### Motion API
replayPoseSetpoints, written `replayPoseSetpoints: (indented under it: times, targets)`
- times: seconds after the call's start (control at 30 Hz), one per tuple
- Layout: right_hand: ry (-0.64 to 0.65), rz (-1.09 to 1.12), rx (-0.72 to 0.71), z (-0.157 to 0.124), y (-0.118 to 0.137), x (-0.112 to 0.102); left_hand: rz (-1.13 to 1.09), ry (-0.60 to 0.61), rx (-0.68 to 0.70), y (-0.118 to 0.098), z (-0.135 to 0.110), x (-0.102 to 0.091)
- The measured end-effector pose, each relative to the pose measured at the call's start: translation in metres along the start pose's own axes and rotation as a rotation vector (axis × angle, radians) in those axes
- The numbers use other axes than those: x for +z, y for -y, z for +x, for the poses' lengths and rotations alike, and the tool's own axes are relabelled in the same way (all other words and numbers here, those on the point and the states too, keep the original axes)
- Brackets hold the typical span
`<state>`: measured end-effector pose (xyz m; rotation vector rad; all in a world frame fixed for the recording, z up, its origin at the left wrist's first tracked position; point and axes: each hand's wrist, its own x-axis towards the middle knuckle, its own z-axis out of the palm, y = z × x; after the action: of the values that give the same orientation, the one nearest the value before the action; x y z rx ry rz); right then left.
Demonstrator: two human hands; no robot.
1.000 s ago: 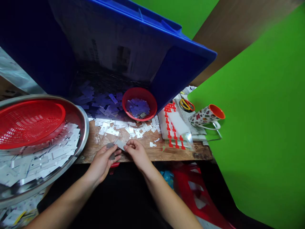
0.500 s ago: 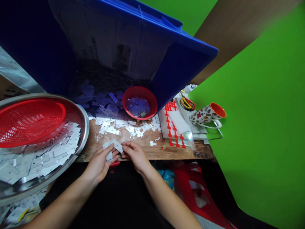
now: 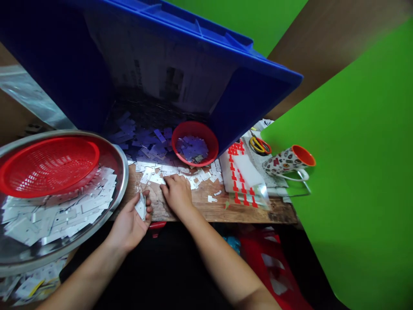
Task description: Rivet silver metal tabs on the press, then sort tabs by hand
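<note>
My left hand (image 3: pixel 130 224) is closed around a few small flat pale metal plates (image 3: pixel 141 207), held just in front of the table edge. My right hand (image 3: pixel 178 194) rests palm down on the wooden table, its fingers and thumb apart at the near edge of the loose plates (image 3: pixel 157 178). One of those plates lies at its fingertips; the palm side is hidden. Behind this hand stands a red plastic bowl (image 3: pixel 211 148) with more plates in it.
A large blue bin (image 3: pixel 258 90) lies on its side, plates spilling out. At left, a steel basin (image 3: pixel 124 172) holds plates and a red strainer (image 3: pixel 48 165). Rightward lie a red-patterned plastic sheet (image 3: pixel 237 196), scissors (image 3: pixel 258 145) and a patterned mug (image 3: pixel 280 161) on its side.
My right hand has left the plates in my left hand and reached forward to the loose pile. My left hand has shifted slightly left, still holding its plates. The camera view has shifted a little.
</note>
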<state>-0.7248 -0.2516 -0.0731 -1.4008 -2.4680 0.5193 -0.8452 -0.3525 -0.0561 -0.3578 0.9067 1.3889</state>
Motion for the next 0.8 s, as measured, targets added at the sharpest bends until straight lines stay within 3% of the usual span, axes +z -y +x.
replayPoseSetpoints:
  times: [0.2, 0.57, 0.67, 0.8]
  targets:
    - [0.012, -0.073, -0.011, -0.004, 0.001, 0.003, -0.017, 0.094, -0.014, -0.004, -0.001, -0.002]
    - [-0.005, 0.090, 0.088, -0.013, -0.003, -0.001, 0.049, -0.070, 0.099, -0.002, 0.002, -0.004]
    - [-0.002, 0.359, 0.164, -0.015, -0.003, 0.000, 0.155, -0.103, 0.154, 0.003, 0.004, -0.003]
    - [0.117, 1.016, 0.391, -0.022, 0.006, 0.000, 0.283, -0.082, 0.226, 0.014, 0.005, 0.001]
